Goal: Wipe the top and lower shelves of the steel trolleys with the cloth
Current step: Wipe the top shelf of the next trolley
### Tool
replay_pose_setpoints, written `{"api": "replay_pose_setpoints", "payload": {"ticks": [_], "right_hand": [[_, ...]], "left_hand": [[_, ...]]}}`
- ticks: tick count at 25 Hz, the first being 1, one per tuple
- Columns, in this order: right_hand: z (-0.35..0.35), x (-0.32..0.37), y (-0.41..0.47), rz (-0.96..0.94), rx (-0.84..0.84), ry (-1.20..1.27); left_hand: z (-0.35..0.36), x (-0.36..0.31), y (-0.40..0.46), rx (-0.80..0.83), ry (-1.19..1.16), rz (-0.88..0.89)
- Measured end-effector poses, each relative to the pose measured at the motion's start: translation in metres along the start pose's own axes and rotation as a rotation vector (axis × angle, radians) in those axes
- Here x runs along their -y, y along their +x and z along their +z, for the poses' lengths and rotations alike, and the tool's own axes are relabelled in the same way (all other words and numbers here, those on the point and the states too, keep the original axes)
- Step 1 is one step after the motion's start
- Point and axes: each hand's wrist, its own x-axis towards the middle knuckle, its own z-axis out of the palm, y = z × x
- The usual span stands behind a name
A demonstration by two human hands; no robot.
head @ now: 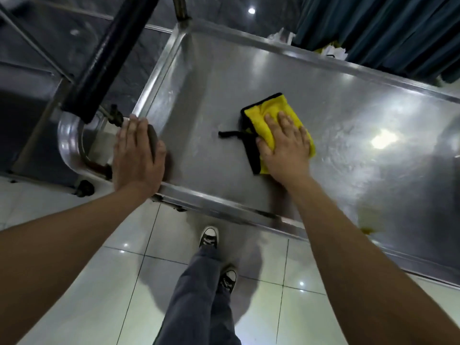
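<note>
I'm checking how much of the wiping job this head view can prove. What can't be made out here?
- Lower shelf: hidden beneath the steel trolley's top shelf.
- Top shelf's right end: cut off by the frame edge.
- Steel under the folded yellow cloth with black edging: covered by it and the flat right hand.
- Trolley corner: hidden under the left hand, so its grip there is unclear.
- White and yellow items by the dark curtain: too small.

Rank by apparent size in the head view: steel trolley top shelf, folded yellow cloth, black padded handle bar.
1. Steel trolley top shelf
2. Black padded handle bar, nearer the camera, so possibly exaggerated
3. Folded yellow cloth, partly covered by the right hand
</note>
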Motion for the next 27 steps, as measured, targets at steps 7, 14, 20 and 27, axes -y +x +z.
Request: {"api": "replay_pose_setpoints", "payload": {"ticks": [7, 14, 20, 27], "right_hand": [[0.016, 0.056, -0.067, -0.169, -0.018, 0.057], [0.007, 0.044, 0.021, -0.06, 0.024, -0.01], [0.015, 0.04, 0.069, 0.064, -0.042, 0.006], [0.011, 0.04, 0.085, 0.059, -0.08, 0.043]], "left_hand": [[-0.008, -0.003, 0.002, 0.013, -0.006, -0.022], [-0.013, -0.011, 0.0, 0.125, 0.066, -0.038], [-0.016, -0.038, 0.001, 0.162, 0.175, -0.051], [0.027, -0.159, -0.051, 0.333, -0.019, 0.244]]}}
